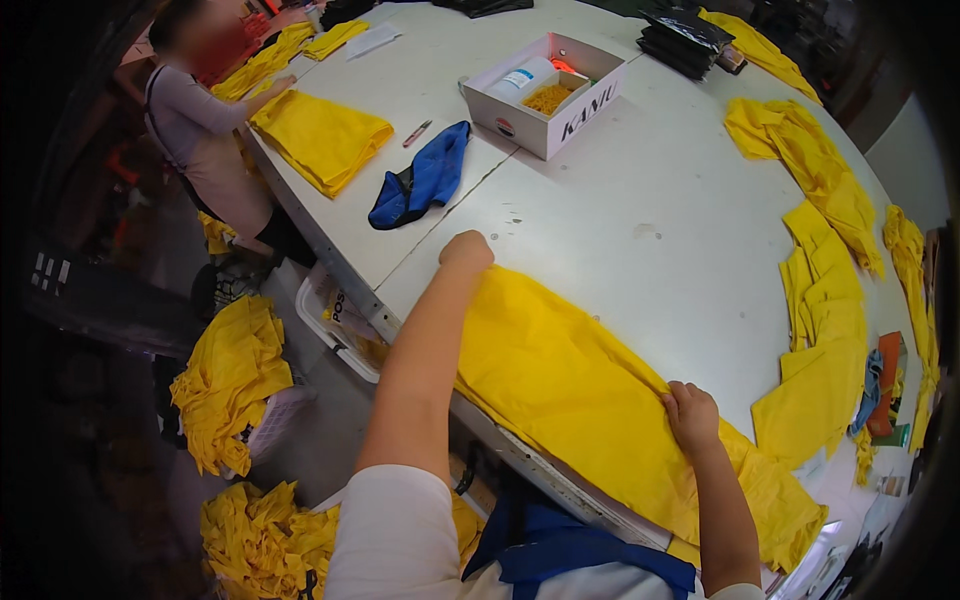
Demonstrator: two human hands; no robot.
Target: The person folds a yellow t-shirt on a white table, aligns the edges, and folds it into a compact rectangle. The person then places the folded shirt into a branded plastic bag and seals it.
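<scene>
A long, smooth yellow garment lies folded lengthwise along the near edge of the white table, and its right end looks crumpled. What kind of garment it is, I cannot make out. My left hand is closed at its far left corner, with the fingertips tucked out of sight. Further right, my right hand pinches the garment's far edge between thumb and fingers. Just beyond my left hand lies a crumpled blue cloth piece with black trim.
A white box holds a spool and small yellow pieces. Near it lies a small cutter. Yellow garments line the right side; others pile on the floor. At left, a co-worker handles a folded yellow garment.
</scene>
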